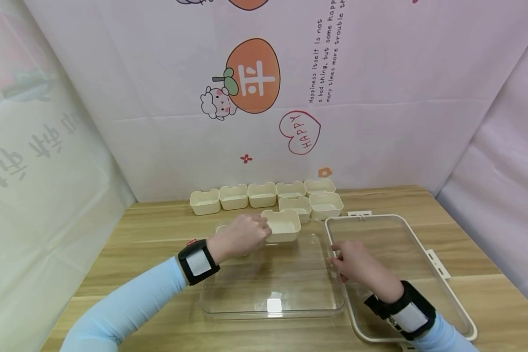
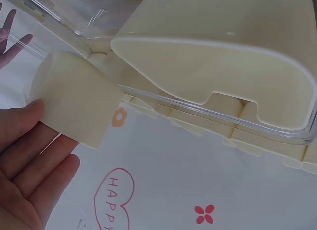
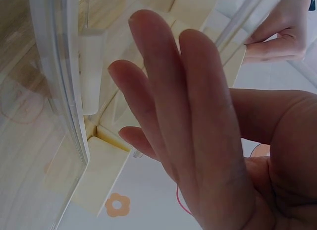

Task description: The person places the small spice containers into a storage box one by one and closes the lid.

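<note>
My left hand pinches a small cream bin by its left wall, over the back part of a clear plastic box. In the left wrist view the thumb and fingers grip this bin at one side. A second cream bin stands inside the clear box, largely hidden by the left hand in the head view. My right hand hovers by the box's right wall, over the edge of a white-rimmed clear lid. Its fingers are loosely extended and hold nothing.
Several cream bins stand in a row at the table's back edge, with two more, one being this bin, in front at the right. White latches stick out from the lid. A printed cloth hangs behind the wooden table.
</note>
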`<move>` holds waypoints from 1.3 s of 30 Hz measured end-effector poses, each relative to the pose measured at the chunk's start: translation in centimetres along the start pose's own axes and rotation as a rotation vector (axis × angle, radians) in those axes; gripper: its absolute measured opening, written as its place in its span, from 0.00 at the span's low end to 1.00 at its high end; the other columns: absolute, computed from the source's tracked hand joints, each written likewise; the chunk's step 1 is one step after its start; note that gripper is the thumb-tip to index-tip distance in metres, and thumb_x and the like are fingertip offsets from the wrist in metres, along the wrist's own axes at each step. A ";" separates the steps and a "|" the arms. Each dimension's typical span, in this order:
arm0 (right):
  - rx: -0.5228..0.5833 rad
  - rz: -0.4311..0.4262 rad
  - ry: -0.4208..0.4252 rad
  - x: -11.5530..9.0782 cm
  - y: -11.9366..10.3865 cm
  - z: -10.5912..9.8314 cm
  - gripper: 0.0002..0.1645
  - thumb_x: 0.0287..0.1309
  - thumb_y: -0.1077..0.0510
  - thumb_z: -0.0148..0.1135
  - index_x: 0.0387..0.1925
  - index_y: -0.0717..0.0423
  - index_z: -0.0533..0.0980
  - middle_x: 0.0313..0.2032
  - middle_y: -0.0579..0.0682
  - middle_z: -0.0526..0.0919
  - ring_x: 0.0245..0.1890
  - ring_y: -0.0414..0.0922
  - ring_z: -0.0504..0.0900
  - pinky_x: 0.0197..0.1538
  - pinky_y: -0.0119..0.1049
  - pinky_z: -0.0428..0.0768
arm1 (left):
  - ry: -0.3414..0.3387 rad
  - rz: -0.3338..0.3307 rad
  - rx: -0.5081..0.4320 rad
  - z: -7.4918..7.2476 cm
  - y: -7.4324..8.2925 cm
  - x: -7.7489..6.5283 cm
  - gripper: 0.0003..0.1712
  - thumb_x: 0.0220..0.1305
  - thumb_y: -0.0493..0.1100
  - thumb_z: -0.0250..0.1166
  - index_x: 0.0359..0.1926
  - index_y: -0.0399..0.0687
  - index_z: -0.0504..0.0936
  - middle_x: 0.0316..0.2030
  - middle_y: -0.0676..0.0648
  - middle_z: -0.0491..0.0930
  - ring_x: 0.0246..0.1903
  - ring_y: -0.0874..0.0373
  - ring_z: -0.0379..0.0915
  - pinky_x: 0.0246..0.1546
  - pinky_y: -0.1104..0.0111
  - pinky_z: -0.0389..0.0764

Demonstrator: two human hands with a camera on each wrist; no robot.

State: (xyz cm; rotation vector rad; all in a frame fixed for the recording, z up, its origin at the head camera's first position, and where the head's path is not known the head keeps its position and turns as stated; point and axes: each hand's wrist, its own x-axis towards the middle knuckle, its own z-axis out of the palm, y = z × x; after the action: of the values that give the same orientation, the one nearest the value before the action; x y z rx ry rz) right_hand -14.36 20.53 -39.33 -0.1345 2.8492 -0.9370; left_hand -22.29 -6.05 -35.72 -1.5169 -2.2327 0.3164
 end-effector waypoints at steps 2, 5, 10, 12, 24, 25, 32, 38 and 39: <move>-0.001 0.001 0.002 0.0 0.0 0.1 0.21 0.50 0.64 0.58 0.47 0.70 0.70 0.22 0.54 0.82 0.10 0.38 0.75 0.17 0.28 0.74 | -0.003 0.002 -0.007 0.0 0.1 0.0 0.08 0.54 0.37 0.55 0.22 0.51 0.78 0.20 0.56 0.74 0.23 0.65 0.69 0.20 0.76 0.70; -0.005 -0.002 0.004 0.1 0.1 0.1 0.21 0.50 0.64 0.58 0.47 0.70 0.70 0.21 0.54 0.82 0.10 0.38 0.75 0.16 0.28 0.74 | -0.012 0.001 -0.014 0.0 0.2 0.1 0.09 0.53 0.36 0.55 0.21 0.51 0.77 0.19 0.56 0.73 0.21 0.65 0.67 0.18 0.77 0.68; -0.008 -0.008 -0.001 0.1 0.0 0.0 0.19 0.50 0.64 0.58 0.46 0.69 0.71 0.20 0.53 0.81 0.10 0.38 0.75 0.17 0.28 0.74 | -0.025 0.007 -0.005 0.4 0.3 0.0 0.11 0.53 0.35 0.54 0.21 0.52 0.78 0.18 0.56 0.73 0.20 0.66 0.67 0.17 0.77 0.68; -0.010 -0.008 -0.004 0.1 -0.1 0.0 0.19 0.51 0.64 0.58 0.45 0.69 0.72 0.20 0.53 0.81 0.10 0.38 0.74 0.17 0.29 0.73 | -0.028 0.009 0.002 0.6 0.4 0.0 0.11 0.53 0.34 0.54 0.21 0.52 0.78 0.18 0.56 0.73 0.20 0.65 0.68 0.17 0.76 0.68; -0.001 0.010 -0.009 0.1 -0.1 0.0 0.21 0.51 0.64 0.57 0.47 0.69 0.71 0.22 0.54 0.81 0.11 0.39 0.75 0.17 0.28 0.74 | -0.070 0.022 -0.011 1.2 0.4 0.0 0.12 0.46 0.31 0.54 0.16 0.54 0.75 0.16 0.57 0.72 0.16 0.65 0.64 0.15 0.74 0.65; 0.002 0.013 -0.008 0.1 -0.1 0.0 0.21 0.51 0.64 0.58 0.48 0.69 0.70 0.22 0.54 0.82 0.11 0.39 0.75 0.18 0.28 0.74 | -0.074 0.021 -0.013 1.2 0.4 0.0 0.12 0.45 0.31 0.54 0.16 0.54 0.75 0.16 0.57 0.72 0.16 0.65 0.64 0.15 0.74 0.65; -0.013 -0.010 0.005 0.1 0.1 0.0 0.20 0.49 0.64 0.58 0.46 0.69 0.72 0.21 0.53 0.81 0.10 0.38 0.75 0.17 0.28 0.73 | -0.097 0.026 -0.012 1.4 0.3 0.0 0.14 0.44 0.30 0.55 0.13 0.54 0.71 0.15 0.58 0.73 0.14 0.65 0.61 0.13 0.74 0.63; 0.000 -0.003 0.008 0.1 0.1 0.1 0.20 0.49 0.65 0.58 0.46 0.69 0.71 0.20 0.53 0.81 0.10 0.39 0.74 0.17 0.28 0.73 | -0.127 0.023 -0.016 1.6 0.3 -0.2 0.14 0.46 0.31 0.56 0.15 0.54 0.73 0.17 0.58 0.75 0.15 0.65 0.60 0.14 0.73 0.63; 0.003 0.002 0.008 0.1 0.1 0.1 0.20 0.49 0.65 0.58 0.46 0.69 0.71 0.20 0.53 0.81 0.10 0.39 0.75 0.17 0.28 0.73 | -0.129 0.022 -0.019 1.6 0.3 -0.2 0.14 0.46 0.31 0.56 0.15 0.54 0.73 0.17 0.57 0.75 0.15 0.65 0.60 0.14 0.73 0.62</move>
State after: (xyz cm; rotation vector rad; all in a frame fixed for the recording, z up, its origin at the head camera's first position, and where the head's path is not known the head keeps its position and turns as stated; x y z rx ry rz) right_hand -14.45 20.53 -39.46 -0.1286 2.8541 -0.9436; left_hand -22.75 -6.06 -37.34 -1.5724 -2.3255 0.4121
